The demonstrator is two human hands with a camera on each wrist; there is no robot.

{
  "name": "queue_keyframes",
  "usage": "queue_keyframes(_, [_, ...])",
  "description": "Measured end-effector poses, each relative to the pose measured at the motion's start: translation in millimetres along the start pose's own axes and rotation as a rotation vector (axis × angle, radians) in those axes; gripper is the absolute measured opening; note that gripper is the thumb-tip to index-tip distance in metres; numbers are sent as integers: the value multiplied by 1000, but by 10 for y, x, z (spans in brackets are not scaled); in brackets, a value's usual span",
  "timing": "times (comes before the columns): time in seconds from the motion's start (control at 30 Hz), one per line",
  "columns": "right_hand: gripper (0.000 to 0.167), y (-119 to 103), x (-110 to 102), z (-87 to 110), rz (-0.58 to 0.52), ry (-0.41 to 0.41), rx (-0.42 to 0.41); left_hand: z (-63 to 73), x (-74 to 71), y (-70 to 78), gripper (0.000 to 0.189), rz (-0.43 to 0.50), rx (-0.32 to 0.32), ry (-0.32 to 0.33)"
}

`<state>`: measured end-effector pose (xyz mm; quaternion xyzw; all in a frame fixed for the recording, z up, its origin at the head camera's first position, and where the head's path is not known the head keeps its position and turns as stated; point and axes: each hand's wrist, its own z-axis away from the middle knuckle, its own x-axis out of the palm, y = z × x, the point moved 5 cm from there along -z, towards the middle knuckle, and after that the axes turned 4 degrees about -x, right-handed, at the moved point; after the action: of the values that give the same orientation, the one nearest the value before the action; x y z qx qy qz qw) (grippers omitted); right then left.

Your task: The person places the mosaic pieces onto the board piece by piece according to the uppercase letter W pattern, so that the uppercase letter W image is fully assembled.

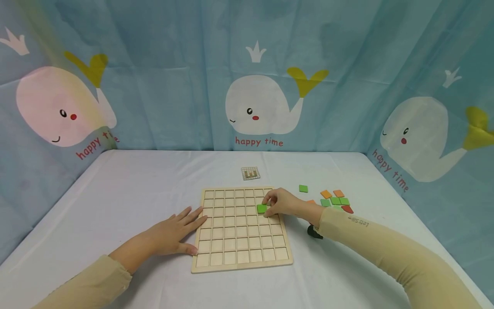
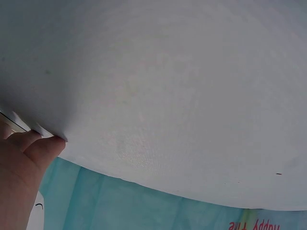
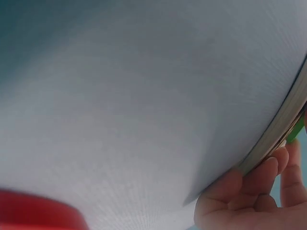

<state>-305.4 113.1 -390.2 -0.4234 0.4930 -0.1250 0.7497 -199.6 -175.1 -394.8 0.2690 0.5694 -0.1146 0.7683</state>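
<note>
A wooden board divided into a grid of square cells lies on the white table. My right hand reaches over its upper right part and pinches a green square tile between thumb and index finger. The right wrist view catches only an edge of that tile, beside the fingers and above the board's side. Spread fairly straight, the fingers of my left hand rest on the board's left edge. Just the fingertips of that hand show in the left wrist view.
To the right lie loose green, orange and red tiles, partly hidden by the right sleeve. A small card with a grid pattern sits behind the board. Something dark is under the right forearm. Whale-print curtains surround the table.
</note>
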Motion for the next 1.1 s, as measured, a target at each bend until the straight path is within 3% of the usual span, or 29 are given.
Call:
queue_keyframes(0.73, [26, 33, -44, 6, -54, -2, 37, -9, -4, 3, 95, 2, -2, 4])
queue_keyframes(1.1, [32, -21, -380, 176, -134, 70, 23, 4, 10, 3, 95, -3, 0, 8])
